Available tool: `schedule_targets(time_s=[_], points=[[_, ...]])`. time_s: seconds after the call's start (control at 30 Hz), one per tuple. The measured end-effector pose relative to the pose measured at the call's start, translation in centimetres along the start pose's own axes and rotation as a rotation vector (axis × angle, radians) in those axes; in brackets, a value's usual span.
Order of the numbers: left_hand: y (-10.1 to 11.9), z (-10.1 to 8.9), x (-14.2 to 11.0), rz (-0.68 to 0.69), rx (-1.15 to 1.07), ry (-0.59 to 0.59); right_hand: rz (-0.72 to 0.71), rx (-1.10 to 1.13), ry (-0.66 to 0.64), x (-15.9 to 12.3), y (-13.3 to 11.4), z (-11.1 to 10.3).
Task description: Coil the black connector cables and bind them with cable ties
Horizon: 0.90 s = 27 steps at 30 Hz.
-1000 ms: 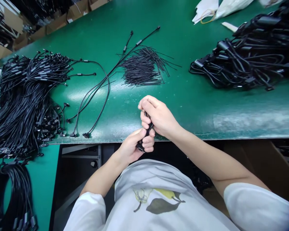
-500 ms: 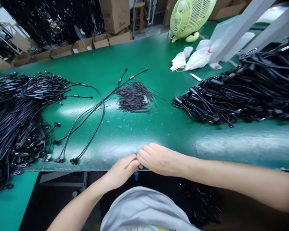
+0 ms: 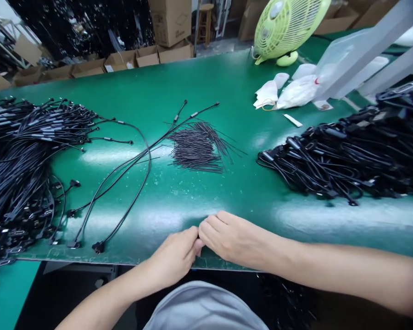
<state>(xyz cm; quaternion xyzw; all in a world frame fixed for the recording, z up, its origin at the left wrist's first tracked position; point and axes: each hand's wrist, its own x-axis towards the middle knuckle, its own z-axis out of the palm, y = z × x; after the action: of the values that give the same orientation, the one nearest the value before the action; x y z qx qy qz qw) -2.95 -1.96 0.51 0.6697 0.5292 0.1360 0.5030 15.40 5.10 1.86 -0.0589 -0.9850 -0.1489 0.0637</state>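
Observation:
Close to the front edge of the green table (image 3: 241,183), my left hand (image 3: 179,254) and my right hand (image 3: 222,236) meet, fingers curled and pressed together. Whatever they pinch is hidden behind the fingers. Beyond them lies a small pile of thin black ties (image 3: 196,149), most side by side and some splayed to the right. Left of that pile, a few loose black cables (image 3: 146,167) with plugs at their ends stretch across the table.
A large heap of black cables (image 3: 17,169) covers the left side. Bundled, coiled cables (image 3: 347,146) are heaped at the right. Behind them are a white plastic bag (image 3: 298,91), a white strip (image 3: 292,120), a grey post (image 3: 361,50) and a green fan (image 3: 289,27). Cardboard boxes (image 3: 124,59) line the far edge.
The camera view has shifted slightly. My hands stay together, now a little further in over the tabletop, and the blue bit seen beneath them is mostly out of sight.

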Motion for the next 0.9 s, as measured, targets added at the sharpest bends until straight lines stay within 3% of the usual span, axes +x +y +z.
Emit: schedule_targets(time_s=[0.1,0.17,0.23,0.27,0.3,0.37,0.4,0.5,0.57,0.67,0.9], points=[[-0.1,-0.6,0.1,0.027,-0.134,-0.119,-0.007,0.315,-0.124,0.3,1.3,-0.6],[-0.5,-0.6,0.2,0.050,-0.205,-0.147,-0.054,0.675,-0.264,0.5,3.9,-1.2],[-1.4,-0.5,0.3,0.030,-0.353,-0.072,-0.013,0.981,-0.340,1.0,8.0,-1.1],[-1.8,-0.5,0.4,0.006,-0.478,0.004,0.098,1.035,-0.311,1.4,10.4,-0.7],[-2.2,-0.5,0.6,-0.022,-0.629,0.089,0.298,0.971,-0.220,1.9,12.7,0.2],[-2.9,-0.7,1.0,-0.058,-0.920,0.246,0.716,0.593,-0.047,2.9,16.9,2.9],[-3.1,-0.8,1.2,-0.063,-1.029,0.289,0.827,0.431,-0.022,3.4,18.5,4.6],[-3.2,-1.2,1.4,-0.079,-1.223,0.297,0.881,0.270,-0.036,4.7,21.2,9.3],[-3.2,-1.5,1.4,-0.105,-1.317,0.298,0.862,0.194,-0.072,5.0,21.6,11.1],[-3.1,-1.7,1.3,-0.124,-1.383,0.332,0.871,0.093,-0.074,4.9,21.5,11.3],[-2.6,-1.4,1.4,-0.106,-1.304,0.345,0.983,-0.059,0.055,2.5,19.7,6.9]])
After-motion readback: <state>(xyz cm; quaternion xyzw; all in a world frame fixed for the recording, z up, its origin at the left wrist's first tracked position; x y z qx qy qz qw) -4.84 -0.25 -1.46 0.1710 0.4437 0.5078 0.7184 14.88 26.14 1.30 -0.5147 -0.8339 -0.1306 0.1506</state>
